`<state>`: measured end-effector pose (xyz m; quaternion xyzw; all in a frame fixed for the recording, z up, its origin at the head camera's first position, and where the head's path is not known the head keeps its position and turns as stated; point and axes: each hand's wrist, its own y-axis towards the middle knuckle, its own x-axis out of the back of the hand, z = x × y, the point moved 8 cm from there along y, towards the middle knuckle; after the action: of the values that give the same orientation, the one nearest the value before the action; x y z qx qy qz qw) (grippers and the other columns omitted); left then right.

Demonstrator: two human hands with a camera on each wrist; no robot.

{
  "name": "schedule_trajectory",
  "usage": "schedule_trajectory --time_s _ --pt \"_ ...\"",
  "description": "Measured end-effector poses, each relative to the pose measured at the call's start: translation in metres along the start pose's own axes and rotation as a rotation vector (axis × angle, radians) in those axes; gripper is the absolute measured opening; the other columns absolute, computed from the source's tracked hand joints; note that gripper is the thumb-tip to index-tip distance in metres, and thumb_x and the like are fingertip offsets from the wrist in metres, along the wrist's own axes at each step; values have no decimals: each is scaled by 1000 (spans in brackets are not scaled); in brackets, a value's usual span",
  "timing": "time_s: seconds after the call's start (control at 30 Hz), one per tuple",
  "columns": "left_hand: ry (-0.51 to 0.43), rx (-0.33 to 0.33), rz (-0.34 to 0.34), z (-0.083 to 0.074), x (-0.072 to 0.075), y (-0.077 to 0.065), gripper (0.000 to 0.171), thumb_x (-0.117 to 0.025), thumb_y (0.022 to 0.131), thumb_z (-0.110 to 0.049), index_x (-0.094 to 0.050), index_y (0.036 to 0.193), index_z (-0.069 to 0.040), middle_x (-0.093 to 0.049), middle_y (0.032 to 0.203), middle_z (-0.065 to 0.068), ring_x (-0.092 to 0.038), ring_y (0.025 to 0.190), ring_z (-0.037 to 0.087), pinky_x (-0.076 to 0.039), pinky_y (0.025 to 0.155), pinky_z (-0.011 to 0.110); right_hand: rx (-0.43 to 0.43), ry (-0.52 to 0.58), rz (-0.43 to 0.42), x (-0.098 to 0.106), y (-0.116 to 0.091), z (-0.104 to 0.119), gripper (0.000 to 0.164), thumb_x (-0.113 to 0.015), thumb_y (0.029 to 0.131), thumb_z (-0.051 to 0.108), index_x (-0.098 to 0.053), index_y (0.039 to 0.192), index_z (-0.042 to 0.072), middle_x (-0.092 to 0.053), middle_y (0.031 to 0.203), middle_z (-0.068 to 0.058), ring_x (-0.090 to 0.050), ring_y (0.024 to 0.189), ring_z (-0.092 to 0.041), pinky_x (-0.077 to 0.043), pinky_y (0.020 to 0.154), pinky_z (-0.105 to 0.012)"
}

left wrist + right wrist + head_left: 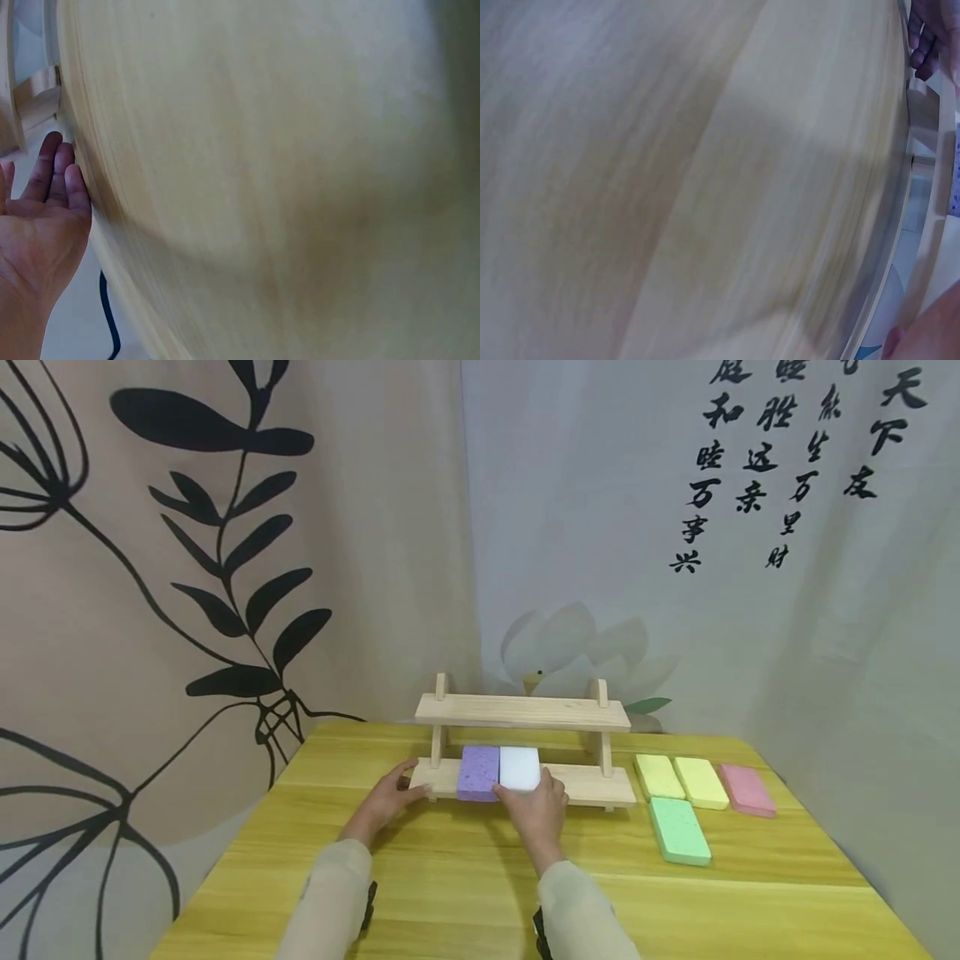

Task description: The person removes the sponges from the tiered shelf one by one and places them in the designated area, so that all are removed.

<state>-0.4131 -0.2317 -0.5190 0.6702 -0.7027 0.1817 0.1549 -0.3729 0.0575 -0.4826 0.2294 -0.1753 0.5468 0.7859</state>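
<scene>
Your right hand (538,810) rests against the front edge of the white sponge (520,767), which sits on the lower shelf of the small two-tier wooden rack (522,713); the sponge lies at twelve o'clock from that hand, directly ahead and touching it. Whether the fingers curl over the sponge's front face or merely press it cannot be told from the head view, and the right wrist view shows only blurred tabletop. The sponge's long axis runs front to back, into the shelf. Its left side touches the purple sponge (478,772), lying parallel at nine o'clock from it. Your left hand (388,797) sits at the left end of the lower shelf, fingers extended and flat against the board's edge, holding nothing; the left wrist view confirms straight, relaxed fingers (56,169). The right hand is the nearer to both sponges. Open room: the lower shelf is bare toward three o'clock of the white sponge, up to the right post; the upper shelf carries nothing. Off the rack, at three o'clock on the yellow table (450,893), lie two yellow sponges (681,779), a pink sponge (747,789) and, nearer you, a green sponge (679,831), all well apart from both hands.
</scene>
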Motion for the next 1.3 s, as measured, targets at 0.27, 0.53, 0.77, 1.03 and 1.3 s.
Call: schedule_trajectory --time_s 0.27,0.53,0.77,1.03,1.3 --pt "23 6 -7 -1 0 -1 76 -70 93 -41 -34 155 -16 -52 135 25 -53 119 36 -43 99 54 11 -14 -20 0 2 -2 92 -86 73 46 -46 140 -3 -51 128 -25 -45 113 -39 -41 90 -52" --pt "17 -2 0 0 -1 0 76 -69 94 -39 -32 155 -14 -52 133 26 -55 116 36 -43 98 53 8 33 -30 2 4 -5 85 -86 72 41 -51 136 -3 -53 121 -22 -46 108 -37 -43 87 -50" --pt "38 -3 -3 -1 -2 3 74 -69 94 -38 -33 155 -16 -54 132 23 -56 114 33 -44 97 52 3 68 -39 10 7 -10 77 -86 74 35 -54 134 -2 -53 119 -22 -47 107 -36 -45 87 -52" --pt "48 -6 3 -3 1 0 74 -69 94 -39 -33 155 -15 -57 125 22 -59 106 31 -45 94 50 16 72 -29 25 10 -11 78 -86 75 35 -53 134 -3 -52 118 -23 -48 106 -36 -46 86 -52" --pt "39 -9 8 -4 -1 0 75 -68 94 -40 -32 155 -14 -57 125 21 -58 106 30 -45 94 50 63 52 -12 35 12 -14 77 -85 75 38 -54 133 -3 -53 118 -21 -50 104 -34 -47 85 -50"
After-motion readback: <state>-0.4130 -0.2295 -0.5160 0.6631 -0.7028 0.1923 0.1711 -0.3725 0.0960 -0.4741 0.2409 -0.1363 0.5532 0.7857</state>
